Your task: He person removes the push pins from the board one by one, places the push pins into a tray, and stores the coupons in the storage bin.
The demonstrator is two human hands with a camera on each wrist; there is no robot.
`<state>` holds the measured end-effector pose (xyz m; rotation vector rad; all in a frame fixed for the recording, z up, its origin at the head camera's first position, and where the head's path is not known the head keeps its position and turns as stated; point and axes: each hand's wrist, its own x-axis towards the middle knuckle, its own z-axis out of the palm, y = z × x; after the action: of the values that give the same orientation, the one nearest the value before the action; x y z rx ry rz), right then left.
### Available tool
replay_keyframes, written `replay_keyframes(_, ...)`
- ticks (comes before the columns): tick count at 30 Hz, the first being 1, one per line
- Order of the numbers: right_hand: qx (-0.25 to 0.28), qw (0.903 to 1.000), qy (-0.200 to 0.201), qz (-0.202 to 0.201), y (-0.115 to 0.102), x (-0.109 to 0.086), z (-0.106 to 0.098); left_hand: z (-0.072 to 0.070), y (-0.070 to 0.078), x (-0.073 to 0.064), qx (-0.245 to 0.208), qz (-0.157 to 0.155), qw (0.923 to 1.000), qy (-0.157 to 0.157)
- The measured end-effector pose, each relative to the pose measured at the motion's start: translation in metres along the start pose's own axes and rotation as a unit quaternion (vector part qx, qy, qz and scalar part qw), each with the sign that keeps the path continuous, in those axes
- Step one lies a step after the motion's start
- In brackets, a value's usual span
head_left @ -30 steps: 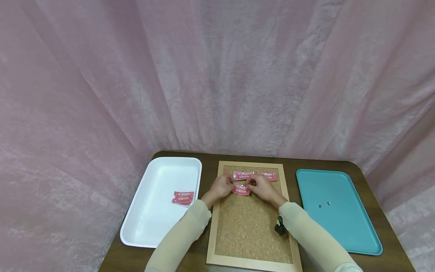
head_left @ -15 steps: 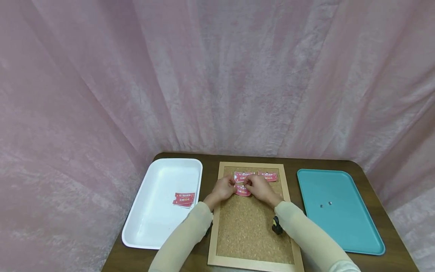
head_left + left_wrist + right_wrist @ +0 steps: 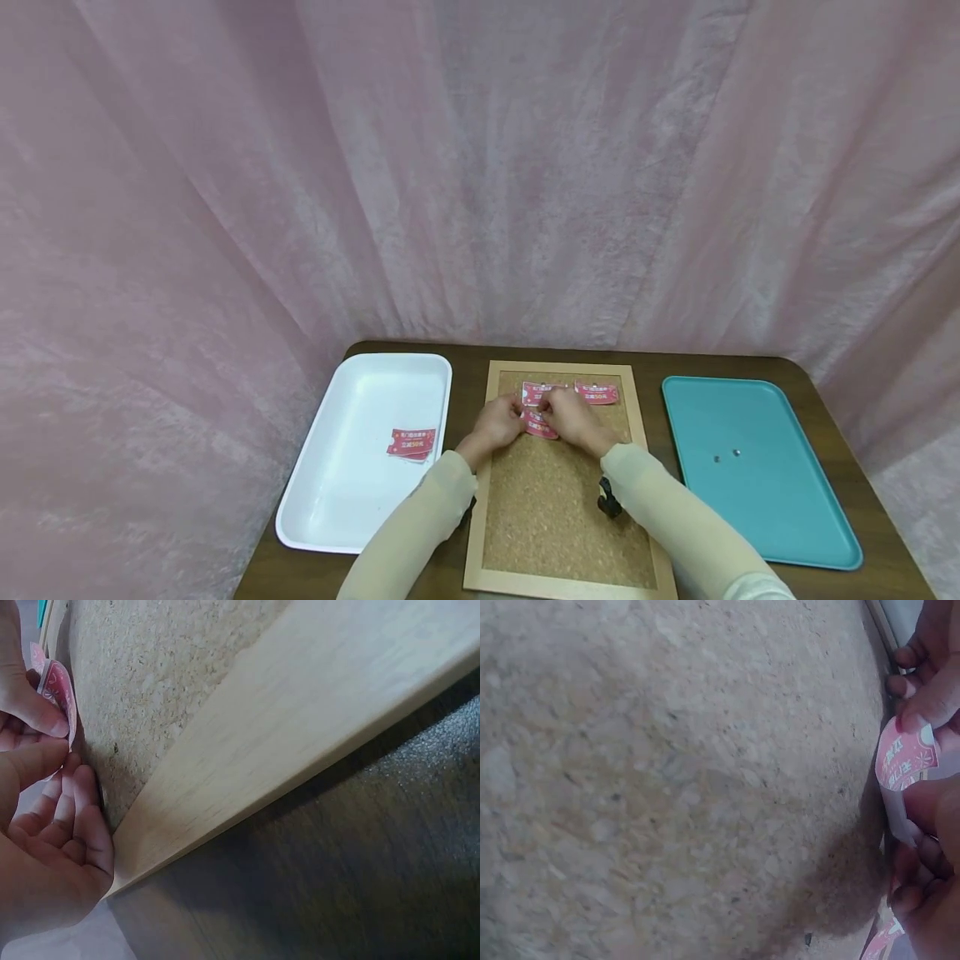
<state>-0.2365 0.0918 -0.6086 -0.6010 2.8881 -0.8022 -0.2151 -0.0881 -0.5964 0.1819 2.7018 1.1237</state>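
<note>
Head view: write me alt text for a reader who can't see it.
A person's left hand and right hand hold a red ticket over a framed corkboard, just below one of two tickets near its top. A white tray with more red tickets stands left of the board, a teal tray with two tiny objects right of it.

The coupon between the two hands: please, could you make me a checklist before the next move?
1. Left hand grips the coupon: ok.
2. Right hand touches the coupon: ok.
3. The coupon lies flat on the cork board: not ok, it curls up.
4. The coupon is fastened at its top: cannot tell, fingers cover it.
5. Spare coupons in the white tray: ok.
6. Small shiny pieces in the teal tray: ok, two show.
</note>
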Motion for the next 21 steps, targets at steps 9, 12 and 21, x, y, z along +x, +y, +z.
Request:
replay_keyframes(9, 0.086, 0.9952, -0.025, 0.04, 0.0024, 0.0002, -0.0023, 0.0024, -0.001, -0.0001, 0.037, -0.014, 0.9992, 0.002)
replay_keyframes(12, 0.1, 0.9934, -0.028, 0.048, 0.0015, -0.001, -0.0015, 0.0026, -0.0021, -0.0008, 0.034, -0.015, 0.9993, 0.006)
replay_keyframes(21, 0.07, 0.9947, -0.041, 0.064, 0.0008, 0.0011, 0.0007, 0.0051, -0.0044, -0.0004, 0.023, -0.01, 0.9996, 0.012)
